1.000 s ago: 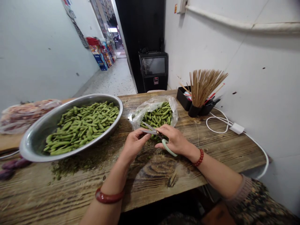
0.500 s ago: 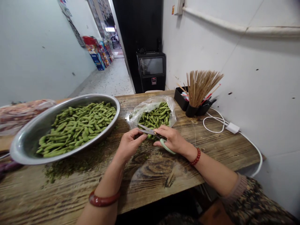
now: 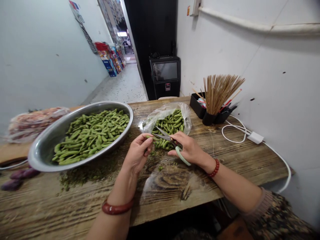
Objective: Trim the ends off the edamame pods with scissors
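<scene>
My left hand [image 3: 138, 151] pinches a green edamame pod [image 3: 149, 136], mostly hidden by thumb and fingers. In my right hand [image 3: 187, 146] is a pair of scissors [image 3: 163, 136] with pale green handles; the blades are parted and point left, beside the pod's tip. Behind the hands lies a clear plastic bag [image 3: 187, 116], its mouth toward me, full of edamame pods [image 3: 172, 123]. To the left a large metal basin [image 3: 40, 160] holds a heap of pods [image 3: 92, 136]. Small green trimmings [image 3: 82, 175] litter the tabletop below the basin.
Wooden skewers [image 3: 220, 93] stand in a black holder [image 3: 210, 119] at the back right, near a white cable [image 3: 235, 141]. Bagged meat [image 3: 37, 123] lies behind the basin at left, with purple vegetables [image 3: 20, 178] in front. The wooden table [image 3: 160, 206] ends close to me.
The scissor blades have opened wider and stand slightly off my left fingers. A green bit now lies on the table below the hands. The whole view has shifted a little to the left.
</scene>
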`<state>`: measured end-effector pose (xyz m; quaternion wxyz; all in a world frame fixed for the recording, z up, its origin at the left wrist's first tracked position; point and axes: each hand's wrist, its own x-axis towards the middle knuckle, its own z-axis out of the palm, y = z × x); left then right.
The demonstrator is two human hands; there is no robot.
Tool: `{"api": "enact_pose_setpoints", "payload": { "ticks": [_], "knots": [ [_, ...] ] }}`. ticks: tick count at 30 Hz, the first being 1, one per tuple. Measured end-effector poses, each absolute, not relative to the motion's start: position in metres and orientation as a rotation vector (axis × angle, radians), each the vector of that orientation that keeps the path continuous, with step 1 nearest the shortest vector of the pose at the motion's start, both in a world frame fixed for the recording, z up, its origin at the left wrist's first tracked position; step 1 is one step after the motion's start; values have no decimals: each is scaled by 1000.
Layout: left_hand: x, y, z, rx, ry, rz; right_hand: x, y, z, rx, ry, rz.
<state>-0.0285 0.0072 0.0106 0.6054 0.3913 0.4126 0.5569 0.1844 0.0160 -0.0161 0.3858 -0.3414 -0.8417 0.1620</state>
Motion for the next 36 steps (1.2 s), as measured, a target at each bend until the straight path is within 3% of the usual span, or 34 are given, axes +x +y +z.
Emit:
{"api": "enact_pose_setpoints", "payload": {
  "ticks": [36],
  "knots": [
    [-24, 7, 3, 892, 933, 1235, 185, 15, -14, -821, -2220, 349]
  ]
}}
